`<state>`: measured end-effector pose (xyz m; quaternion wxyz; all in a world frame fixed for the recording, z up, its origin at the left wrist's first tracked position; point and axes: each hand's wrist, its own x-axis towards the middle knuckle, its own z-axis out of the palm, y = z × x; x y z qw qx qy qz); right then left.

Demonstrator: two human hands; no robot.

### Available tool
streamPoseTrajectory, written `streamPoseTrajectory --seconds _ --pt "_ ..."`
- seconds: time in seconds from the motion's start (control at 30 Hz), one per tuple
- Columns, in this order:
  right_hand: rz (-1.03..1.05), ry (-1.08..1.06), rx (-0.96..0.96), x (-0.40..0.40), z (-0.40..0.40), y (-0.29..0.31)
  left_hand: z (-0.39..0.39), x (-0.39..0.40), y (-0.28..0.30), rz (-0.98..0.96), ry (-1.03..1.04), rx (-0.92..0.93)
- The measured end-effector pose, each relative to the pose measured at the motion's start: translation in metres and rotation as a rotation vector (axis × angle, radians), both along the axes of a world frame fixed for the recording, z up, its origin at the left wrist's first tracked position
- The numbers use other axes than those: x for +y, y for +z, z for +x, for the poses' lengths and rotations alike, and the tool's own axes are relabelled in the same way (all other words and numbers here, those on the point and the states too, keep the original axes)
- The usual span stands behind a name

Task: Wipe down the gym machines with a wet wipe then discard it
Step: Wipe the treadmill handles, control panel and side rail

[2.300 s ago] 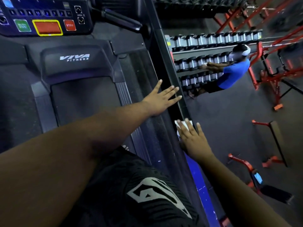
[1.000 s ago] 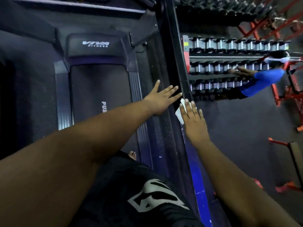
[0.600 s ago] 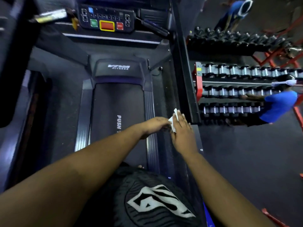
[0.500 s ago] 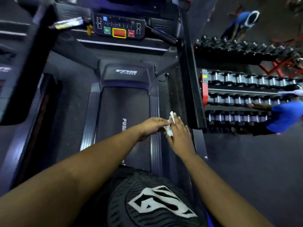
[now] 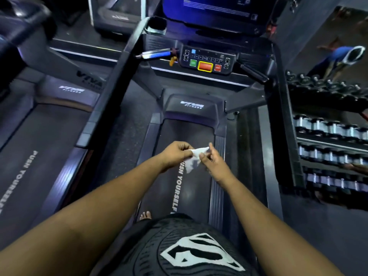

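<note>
A white wet wipe hangs in the air over the dark belt of the treadmill I stand on. My left hand pinches its left end with curled fingers. My right hand pinches its right end between thumb and fingers. Both hands are held in front of my body, below the console with its green, red and yellow-edged buttons. The right side rail runs along the belt at the right.
A second treadmill stands at the left, beyond the left rail. A dumbbell rack lines the right side. A person in blue is at the far right. My bare toes show on the belt.
My right hand left the right side rail with the wipe. Both hands came together over the belt, and my left hand took hold of the wipe too. The view swung towards the console.
</note>
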<state>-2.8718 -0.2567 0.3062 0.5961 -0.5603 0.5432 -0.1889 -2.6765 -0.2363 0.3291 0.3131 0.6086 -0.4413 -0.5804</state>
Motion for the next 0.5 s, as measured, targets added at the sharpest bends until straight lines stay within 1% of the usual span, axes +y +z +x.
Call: streamPoseTrajectory --seconds 0.1,0.3,0.43,0.5 --pt "-0.026 0.064 0.001 0.002 0.046 0.005 0.047 0.004 0.001 -0.032 0.013 -0.073" --pt "-0.106 0.013 -0.067 0.006 0.15 -0.001 0.157 0.022 -0.007 -0.119 0.081 -0.281" --pt "-0.197 0.024 0.014 0.004 0.221 -0.012 0.217 0.035 -0.006 -0.252 0.195 -0.562" --pt "-0.177 0.02 0.034 0.005 0.259 -0.018 0.245 0.042 -0.005 -0.32 0.221 -0.771"
